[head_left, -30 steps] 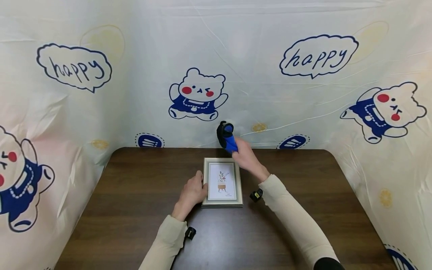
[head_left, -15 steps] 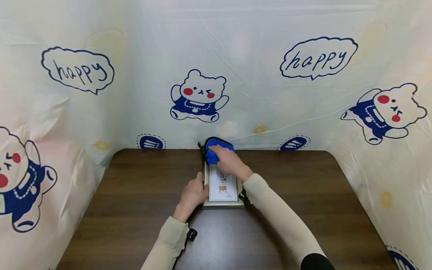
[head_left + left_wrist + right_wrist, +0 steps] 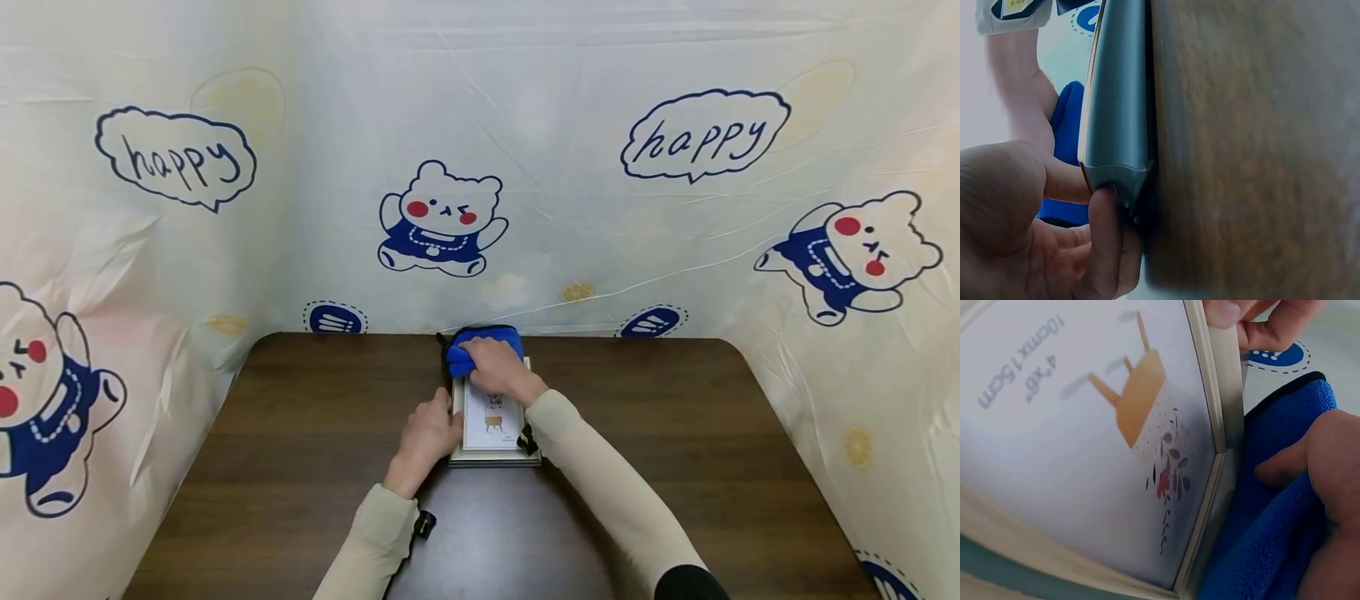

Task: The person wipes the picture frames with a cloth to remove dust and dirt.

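Cloth (image 3: pixel 1266 531) clamped in my right hand (image 3: pixel 495 365), frame (image 3: pixel 483 440) gripped in my left hand (image 3: pixel 429 429), I'm apparently wiping near the surface's (image 3: pixel 645 425) far edge, steady bracing probably needed next.

Soft light fills the head view, leaving a pale glare on the desk (image 3: pixel 510 533). The left wrist view is dimmer and bluish, the desk blurred.

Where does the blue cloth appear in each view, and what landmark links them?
Head: blue cloth just below centre, in the right hand at the picture frame's far end.
Left wrist: left of centre, partly behind the left hand.
Right wrist: lower right.
Shared landmark: the picture frame.
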Demonstrator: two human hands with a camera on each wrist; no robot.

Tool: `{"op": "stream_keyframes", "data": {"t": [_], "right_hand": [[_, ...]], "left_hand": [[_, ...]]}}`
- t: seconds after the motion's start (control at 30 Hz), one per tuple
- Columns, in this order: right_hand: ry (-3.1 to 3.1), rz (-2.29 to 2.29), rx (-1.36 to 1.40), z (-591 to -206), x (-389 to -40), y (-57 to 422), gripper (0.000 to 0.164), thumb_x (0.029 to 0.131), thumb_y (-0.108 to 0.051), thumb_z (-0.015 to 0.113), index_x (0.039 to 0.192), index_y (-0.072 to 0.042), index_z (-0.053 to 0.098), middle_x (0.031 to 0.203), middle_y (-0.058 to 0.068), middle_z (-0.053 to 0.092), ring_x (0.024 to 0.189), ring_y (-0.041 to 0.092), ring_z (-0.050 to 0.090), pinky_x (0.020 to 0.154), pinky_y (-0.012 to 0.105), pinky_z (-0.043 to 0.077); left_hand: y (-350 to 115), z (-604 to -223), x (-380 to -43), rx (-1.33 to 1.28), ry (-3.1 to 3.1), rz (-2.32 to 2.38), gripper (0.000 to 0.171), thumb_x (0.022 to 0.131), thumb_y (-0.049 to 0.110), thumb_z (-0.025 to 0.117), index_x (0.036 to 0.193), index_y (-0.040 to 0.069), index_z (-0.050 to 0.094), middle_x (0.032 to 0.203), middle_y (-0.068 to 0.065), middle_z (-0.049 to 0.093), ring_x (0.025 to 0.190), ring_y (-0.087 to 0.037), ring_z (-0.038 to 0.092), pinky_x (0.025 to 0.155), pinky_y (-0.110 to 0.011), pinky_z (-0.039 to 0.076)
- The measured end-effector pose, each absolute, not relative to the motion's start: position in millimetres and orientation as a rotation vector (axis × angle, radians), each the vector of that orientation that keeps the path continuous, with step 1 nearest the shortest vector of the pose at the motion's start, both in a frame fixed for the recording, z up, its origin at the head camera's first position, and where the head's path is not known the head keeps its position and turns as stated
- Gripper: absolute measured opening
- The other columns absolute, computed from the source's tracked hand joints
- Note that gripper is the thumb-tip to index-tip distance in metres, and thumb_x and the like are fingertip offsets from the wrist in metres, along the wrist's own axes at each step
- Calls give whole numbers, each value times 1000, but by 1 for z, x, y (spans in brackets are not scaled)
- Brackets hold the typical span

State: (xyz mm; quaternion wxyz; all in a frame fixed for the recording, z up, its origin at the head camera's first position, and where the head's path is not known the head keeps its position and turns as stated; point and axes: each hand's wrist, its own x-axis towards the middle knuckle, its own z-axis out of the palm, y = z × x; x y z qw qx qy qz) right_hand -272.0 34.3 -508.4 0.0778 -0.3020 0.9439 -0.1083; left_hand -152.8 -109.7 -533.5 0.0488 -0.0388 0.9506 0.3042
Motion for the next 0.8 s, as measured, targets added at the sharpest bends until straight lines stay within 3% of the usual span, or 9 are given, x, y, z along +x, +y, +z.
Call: {"op": "stream_keyframes", "data": {"t": [0.37,0.6,0.8], "right_hand": [[2846,-243,-902,-507,-269,31,55,100,-15,62,154,-10,56,154,11,60,142,34,57,114,56,48],[2837,-286,-896,-509,-268,33,56,98,-14,61,154,-11,58,155,10,59,142,34,56,114,56,48],[2837,-303,-907,-510,-266,34,55,98,-14,62,153,-10,58,155,10,59,142,34,56,114,56,48]], "left_hand": [[-109,-533,-152,-134,2883,901,20,103,24,67,103,8,55,84,-16,64,69,-32,61,58,-46,46],[-114,-554,-159,-102,2904,917,21,104,27,64,100,9,53,79,-13,62,64,-31,59,54,-45,43],[-108,-536,-153,-130,2885,900,19,105,24,64,102,7,55,81,-15,63,65,-31,62,55,-44,46]]}}
